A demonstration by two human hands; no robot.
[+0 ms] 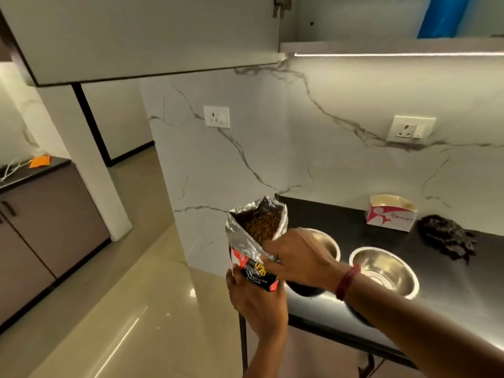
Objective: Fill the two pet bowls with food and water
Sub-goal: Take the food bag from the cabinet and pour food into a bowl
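Note:
An open foil food bag (256, 236) with brown kibble showing inside is held upright just off the left end of the black counter (341, 219). My left hand (256, 301) grips its lower part from beneath. My right hand (297, 257) pinches the bag's upper right edge. Two steel bowls stand on the counter: the left bowl (326, 242) is partly hidden behind my right hand, and the right bowl (387, 268) looks bare inside.
A white and pink carton (390, 214) and a dark crumpled heap (447, 238) lie at the back of the counter. An open upper cabinet door (136, 36) hangs overhead at left. Glossy floor (136, 309) spreads left of the counter, with low cabinets (41, 227) beyond.

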